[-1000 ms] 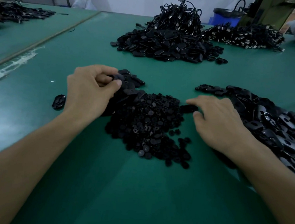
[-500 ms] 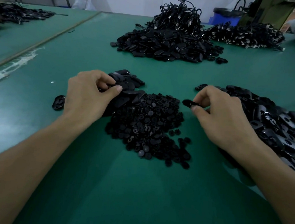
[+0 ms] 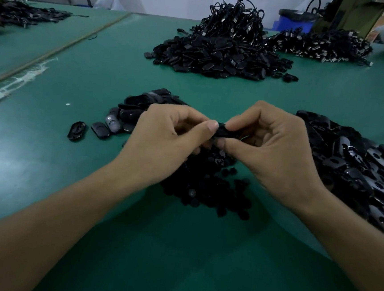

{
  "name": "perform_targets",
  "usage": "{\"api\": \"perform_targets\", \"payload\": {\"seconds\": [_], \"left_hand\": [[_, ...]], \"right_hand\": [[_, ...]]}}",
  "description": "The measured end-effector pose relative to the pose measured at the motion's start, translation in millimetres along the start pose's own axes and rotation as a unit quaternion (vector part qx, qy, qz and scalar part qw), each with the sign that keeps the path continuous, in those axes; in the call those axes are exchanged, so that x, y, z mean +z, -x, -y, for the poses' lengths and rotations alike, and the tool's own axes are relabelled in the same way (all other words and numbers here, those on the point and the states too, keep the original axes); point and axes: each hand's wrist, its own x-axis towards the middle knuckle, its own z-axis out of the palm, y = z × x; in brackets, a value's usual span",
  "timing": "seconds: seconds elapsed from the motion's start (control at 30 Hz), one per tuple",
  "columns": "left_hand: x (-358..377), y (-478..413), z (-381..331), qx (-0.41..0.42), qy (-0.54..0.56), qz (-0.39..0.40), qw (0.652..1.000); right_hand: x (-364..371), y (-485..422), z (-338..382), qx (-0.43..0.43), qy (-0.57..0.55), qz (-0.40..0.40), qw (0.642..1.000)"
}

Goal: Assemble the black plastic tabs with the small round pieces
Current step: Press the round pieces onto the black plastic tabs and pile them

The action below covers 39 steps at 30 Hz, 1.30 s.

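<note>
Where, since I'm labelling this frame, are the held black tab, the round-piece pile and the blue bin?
held black tab [image 3: 225,132]: head view, on its exposed middle.
round-piece pile [image 3: 205,193]: head view, on its near, uncovered part.
blue bin [image 3: 294,24]: head view, on its front wall.

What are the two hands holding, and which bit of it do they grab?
A small black plastic tab, mostly hidden by the fingers. The left hand pinches its left end, and the right hand pinches its right end.
</note>
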Motion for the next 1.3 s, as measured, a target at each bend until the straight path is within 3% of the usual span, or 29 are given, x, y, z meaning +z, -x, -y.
{"api": "perform_targets", "payload": {"seconds": [0.1,0.23,0.63,0.8,0.97,1.1,1.3], "left_hand": [[0,0,-3,-0.048,0.115,-0.002,0.992],[1,-1,-5,-0.062,0.177,-0.019,0.982],[2,0,-3,-0.011,0.165,-0.012,0.986],[1,-2,0,-0.013,0.162,-0.027,0.986],[1,-4,2,-0.034,0.138,-0.066,0.988],[0,-5,4,-0.043,0.140,-0.081,0.986],[1,-5,6,-0.043,0.133,-0.079,0.987]], "right_hand": [[2,0,2,0.006,-0.022,0.006,1.000],[2,0,1,0.037,-0.048,-0.008,0.998],[-2,-4,2,0.105,-0.094,-0.007,0.990],[-3,-2,-3,0.085,0.052,-0.015,0.995],[-6,1,-8,0.089,0.220,0.056,0.970],[-9,1,-10,0.112,0.241,0.106,0.958],[-8,1,-10,0.110,0.251,0.104,0.956]]}}
